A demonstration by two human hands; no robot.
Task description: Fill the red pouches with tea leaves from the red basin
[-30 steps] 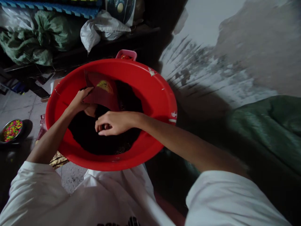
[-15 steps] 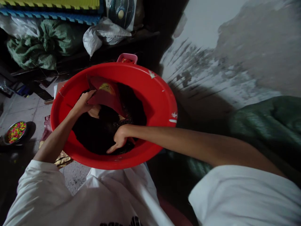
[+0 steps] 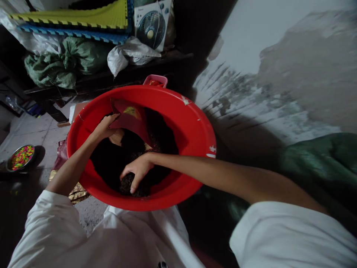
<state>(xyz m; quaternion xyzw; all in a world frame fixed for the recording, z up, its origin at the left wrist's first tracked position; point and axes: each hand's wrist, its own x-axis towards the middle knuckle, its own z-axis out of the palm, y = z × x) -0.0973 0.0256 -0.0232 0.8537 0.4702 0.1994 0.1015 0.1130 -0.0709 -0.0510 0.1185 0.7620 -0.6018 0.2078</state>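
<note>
A large red plastic basin (image 3: 192, 128) holds dark, loose, crumbly material (image 3: 163, 128); its exact kind cannot be made out. My left hand (image 3: 105, 127) grips the edge of a maroon bag (image 3: 128, 122) with a yellow label, keeping its mouth apart. The bag lies tilted inside the basin, and more dark material shows at its opening. Near the basin's front wall, my right hand (image 3: 138, 169) curls around a clump of the dark material, thumb and fingers partly dug in.
A pink container (image 3: 157, 79) with red items sits behind the basin. On the floor at left stands a metal bowl (image 3: 21, 158) of colourful pieces. Green sacks (image 3: 315, 160) lie at right beside a peeling wall; a box fan (image 3: 152, 29) and foam mats (image 3: 75, 22) occupy the back shelf.
My right hand has turned from pointing down into the material to cupping a clump of it. The left hand still holds the bag. The whole view has shifted slightly.
</note>
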